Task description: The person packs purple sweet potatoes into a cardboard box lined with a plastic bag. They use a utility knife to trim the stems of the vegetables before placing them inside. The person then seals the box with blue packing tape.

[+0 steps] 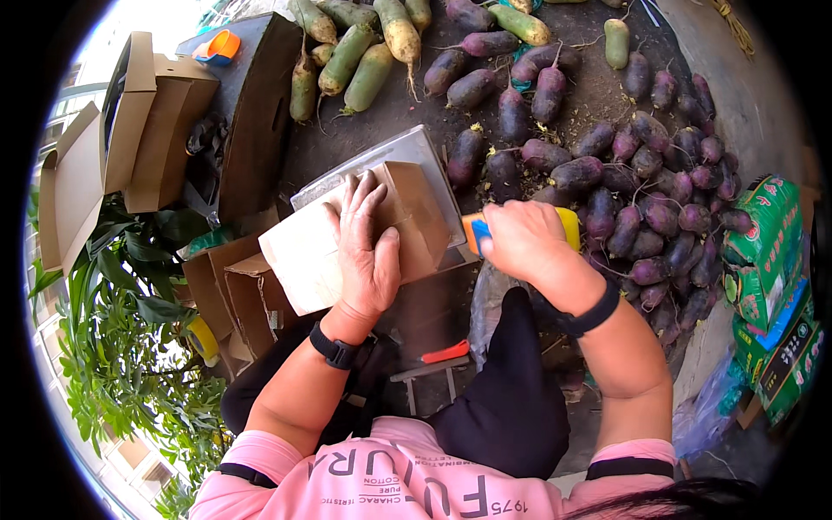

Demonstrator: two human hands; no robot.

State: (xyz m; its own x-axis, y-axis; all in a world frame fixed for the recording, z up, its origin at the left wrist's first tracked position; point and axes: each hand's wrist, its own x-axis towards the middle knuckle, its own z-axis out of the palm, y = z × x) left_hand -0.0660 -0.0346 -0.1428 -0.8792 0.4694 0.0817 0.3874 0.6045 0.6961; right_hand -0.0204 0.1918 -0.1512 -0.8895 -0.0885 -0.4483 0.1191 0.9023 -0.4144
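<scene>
A closed cardboard box rests on a flat silver metal plate in front of me. My left hand lies flat on the box's top with its fingers stretched out. Just off the box's right side, my right hand is wrapped round a tape dispenser. The dispenser's orange and blue end points at the box, and the yellow tape roll shows past my knuckles. Whether any tape touches the box I cannot tell.
Purple radishes lie heaped at the right; long green radishes lie at the far side. Open cardboard boxes stand left, beside leafy plants. Green bags are stacked far right. A red-handled tool lies between my knees.
</scene>
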